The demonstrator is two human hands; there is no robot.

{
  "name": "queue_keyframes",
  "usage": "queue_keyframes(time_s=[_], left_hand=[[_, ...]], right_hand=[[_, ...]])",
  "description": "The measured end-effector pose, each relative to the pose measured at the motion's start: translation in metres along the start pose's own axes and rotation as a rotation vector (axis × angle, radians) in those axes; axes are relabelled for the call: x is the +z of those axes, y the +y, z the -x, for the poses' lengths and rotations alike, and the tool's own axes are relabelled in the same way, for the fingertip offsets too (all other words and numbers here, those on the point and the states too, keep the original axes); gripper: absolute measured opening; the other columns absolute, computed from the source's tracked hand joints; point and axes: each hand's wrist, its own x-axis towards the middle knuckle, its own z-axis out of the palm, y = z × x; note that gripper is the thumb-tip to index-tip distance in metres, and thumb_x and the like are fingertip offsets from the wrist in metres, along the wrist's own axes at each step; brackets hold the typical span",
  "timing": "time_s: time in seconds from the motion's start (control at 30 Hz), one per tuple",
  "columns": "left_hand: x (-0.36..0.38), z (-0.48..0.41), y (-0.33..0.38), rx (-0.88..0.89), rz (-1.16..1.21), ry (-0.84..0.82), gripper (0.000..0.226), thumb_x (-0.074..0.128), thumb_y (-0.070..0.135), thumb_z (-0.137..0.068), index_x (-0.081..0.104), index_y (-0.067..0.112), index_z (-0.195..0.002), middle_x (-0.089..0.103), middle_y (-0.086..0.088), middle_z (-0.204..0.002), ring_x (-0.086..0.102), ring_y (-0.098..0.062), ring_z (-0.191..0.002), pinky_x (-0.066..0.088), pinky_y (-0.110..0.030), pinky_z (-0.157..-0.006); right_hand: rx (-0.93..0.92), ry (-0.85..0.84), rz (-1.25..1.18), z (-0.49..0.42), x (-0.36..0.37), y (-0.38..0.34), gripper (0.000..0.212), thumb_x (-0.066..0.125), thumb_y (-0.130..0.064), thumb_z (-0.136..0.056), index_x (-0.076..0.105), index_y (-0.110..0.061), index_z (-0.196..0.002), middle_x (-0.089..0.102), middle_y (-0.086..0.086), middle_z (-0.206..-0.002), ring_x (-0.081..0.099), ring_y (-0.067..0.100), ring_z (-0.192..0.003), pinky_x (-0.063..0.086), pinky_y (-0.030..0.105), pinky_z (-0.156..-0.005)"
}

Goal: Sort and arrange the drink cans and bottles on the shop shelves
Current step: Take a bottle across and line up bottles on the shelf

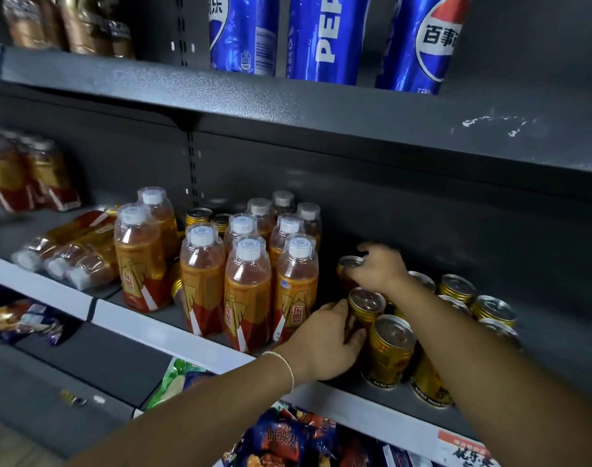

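Left hand (pixel 324 342) grips gold can (pixel 367 306); right hand (pixel 380 267), rear can (pixel 350 263).

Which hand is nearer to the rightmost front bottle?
Left. The left hand is just right of the bottle; the right hand is farther right and further back.

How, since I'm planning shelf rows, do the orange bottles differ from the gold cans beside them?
The orange bottles are taller than the gold cans. The bottles are clear plastic with white caps; the cans are opaque metal with silver tops. The left hand and right hand grip cans, not bottles. Both kinds stand upright on one shelf.
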Motion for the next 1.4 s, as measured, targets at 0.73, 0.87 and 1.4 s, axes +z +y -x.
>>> queue_keyframes(time_s=[0.73,0.87,1.4], left_hand=[[-0.041,0.037,-0.012,0.243,-0.111,0.025,0.039,0.059,0.018,-0.092,0.055,0.008,-0.129,0.064,-0.013,-0.109,0.06,-0.025,-0.097,0.051,-0.036,-0.081],[-0.059,0.053,-0.022,0.247,-0.154,0.002,0.029,0.059,0.017,-0.09,0.061,0.005,-0.116,0.066,-0.013,-0.095,0.06,-0.027,-0.085,0.05,-0.04,-0.074],[-0.141,0.122,-0.058,0.235,-0.241,-0.129,0.055,0.048,0.038,-0.099,0.037,0.014,-0.147,0.054,-0.011,-0.134,0.053,-0.028,-0.118,0.047,-0.039,-0.096]], right_hand=[[-0.305,-0.227,-0.599,0.074,-0.003,-0.071,0.081,0.072,-0.068,-0.071,0.046,-0.036,-0.141,0.056,-0.018,-0.13,0.051,-0.001,-0.118,0.046,0.023,-0.093],[-0.237,-0.179,-0.574,0.083,0.005,-0.081,0.08,0.088,-0.042,-0.07,0.045,-0.038,-0.138,0.057,-0.029,-0.117,0.055,-0.006,-0.11,0.046,0.018,-0.087],[-0.111,0.413,-0.237,0.182,-0.003,-0.137,0.068,0.078,-0.05,-0.077,0.045,-0.027,-0.132,0.061,-0.012,-0.116,0.061,0.011,-0.103,0.05,0.026,-0.081]])
